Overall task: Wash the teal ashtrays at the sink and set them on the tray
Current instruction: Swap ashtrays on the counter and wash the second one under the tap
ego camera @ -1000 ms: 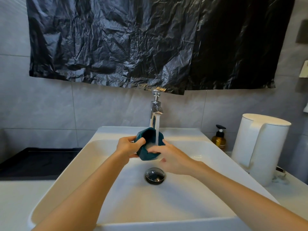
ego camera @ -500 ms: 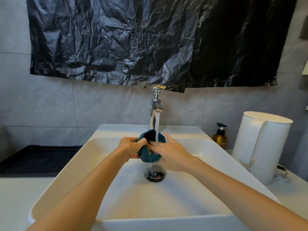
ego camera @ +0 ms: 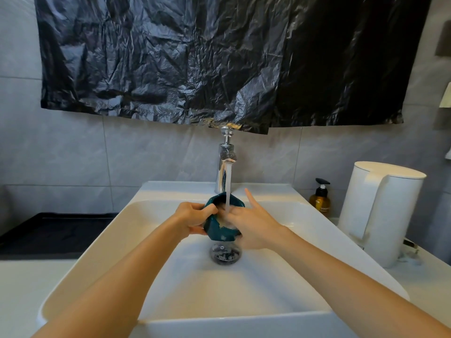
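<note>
Grey wall tiles and a crumpled black plastic sheet (ego camera: 219, 57) are seen behind a white sink (ego camera: 102, 242) set in a pale worktop (ego camera: 22, 289). At the far left a dark tray (ego camera: 53, 230) is seen on the worktop, with nothing visible in it. Over the drain (ego camera: 225, 254) a teal ashtray (ego camera: 220, 223) is held tilted under the running tap (ego camera: 225, 157). Its left rim is gripped by the closed left hand (ego camera: 192, 218), while the right hand (ego camera: 253, 225) is pressed loosely open against its other side, one finger raised. Water is seen pooling inside the ashtray. The washing step is judged to be in hand; next, draining and a carry leftward to the tray are called for. A soap bottle (ego camera: 320, 198) and white kettle (ego camera: 380, 211) stand at the right.
</note>
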Demonstrator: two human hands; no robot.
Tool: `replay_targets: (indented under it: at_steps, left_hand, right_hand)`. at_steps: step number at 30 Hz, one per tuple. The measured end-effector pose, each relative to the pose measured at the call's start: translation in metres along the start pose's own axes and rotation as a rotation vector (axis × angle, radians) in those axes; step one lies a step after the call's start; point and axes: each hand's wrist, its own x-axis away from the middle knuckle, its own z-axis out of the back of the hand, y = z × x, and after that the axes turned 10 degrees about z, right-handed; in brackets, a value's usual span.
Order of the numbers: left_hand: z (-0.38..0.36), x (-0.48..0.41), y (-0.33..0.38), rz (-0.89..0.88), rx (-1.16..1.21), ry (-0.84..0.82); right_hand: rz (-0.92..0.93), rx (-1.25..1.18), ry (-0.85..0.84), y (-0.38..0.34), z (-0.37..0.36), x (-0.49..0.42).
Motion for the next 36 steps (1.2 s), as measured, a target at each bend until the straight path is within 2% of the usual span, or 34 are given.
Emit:
replay_targets:
  at_steps: [3, 5, 7, 9, 11, 12, 15, 19, 21, 24, 25, 26, 29, 31, 33, 35, 36]
  left_hand:
    - [-0.002, 0.000, 0.002, -0.013, 0.013, 0.023]
    - [-0.003, 0.000, 0.002, -0.030, 0.001, 0.042]
    - [-0.002, 0.000, 0.001, -0.048, -0.027, 0.062]
    - [0.001, 0.000, 0.000, -0.063, -0.071, 0.087]
    - [0.005, -0.001, 0.000, -0.088, -0.132, 0.108]
    - [0.006, -0.001, 0.000, -0.102, -0.165, 0.110]
    - [0.007, -0.001, 0.000, -0.127, -0.231, 0.098]
    - [0.008, 0.000, 0.003, -0.141, -0.226, 0.128]
    - [0.009, 0.000, 0.005, -0.147, -0.182, 0.145]
    - [0.010, 0.001, 0.007, -0.134, -0.143, 0.159]
    - [0.010, 0.001, 0.006, -0.131, -0.148, 0.156]
    - [0.011, 0.001, 0.006, -0.128, -0.158, 0.151]
    - [0.011, 0.001, 0.005, -0.131, -0.186, 0.140]
    - [0.010, 0.001, 0.006, -0.142, -0.190, 0.142]
    - [0.010, 0.001, 0.006, -0.146, -0.182, 0.151]
    - [0.011, 0.000, 0.005, -0.145, -0.193, 0.163]
    - [0.011, 0.000, 0.004, -0.144, -0.210, 0.170]
  right_hand:
    - [-0.029, 0.219, 0.001, -0.005, 0.010, 0.005]
    - [0.009, 0.276, 0.042, -0.013, 0.016, 0.005]
    - [0.043, 0.176, 0.147, -0.020, 0.021, 0.006]
    - [0.053, -0.028, 0.153, -0.026, 0.020, 0.010]
    - [0.095, -0.029, 0.213, -0.020, 0.013, 0.010]
    - [0.121, 0.054, 0.203, -0.016, 0.012, 0.009]
    - [0.135, 0.369, -0.014, -0.007, 0.006, 0.005]
    - [0.098, 0.576, -0.084, 0.000, -0.001, 0.002]
    - [0.109, 0.518, 0.000, -0.002, -0.005, -0.001]
    - [0.179, 0.311, 0.214, -0.007, -0.004, -0.005]
    - [0.171, 0.324, 0.233, -0.007, -0.002, -0.005]
    - [0.156, 0.375, 0.213, -0.008, 0.001, -0.003]
    - [0.087, 0.551, 0.009, -0.005, 0.000, 0.000]
    - [0.100, 0.522, -0.042, -0.006, 0.000, -0.002]
    - [0.128, 0.440, 0.012, -0.009, -0.002, -0.002]
    - [0.093, 0.111, 0.132, -0.014, -0.002, 0.002]
    - [0.051, -0.096, 0.138, -0.018, 0.000, 0.004]
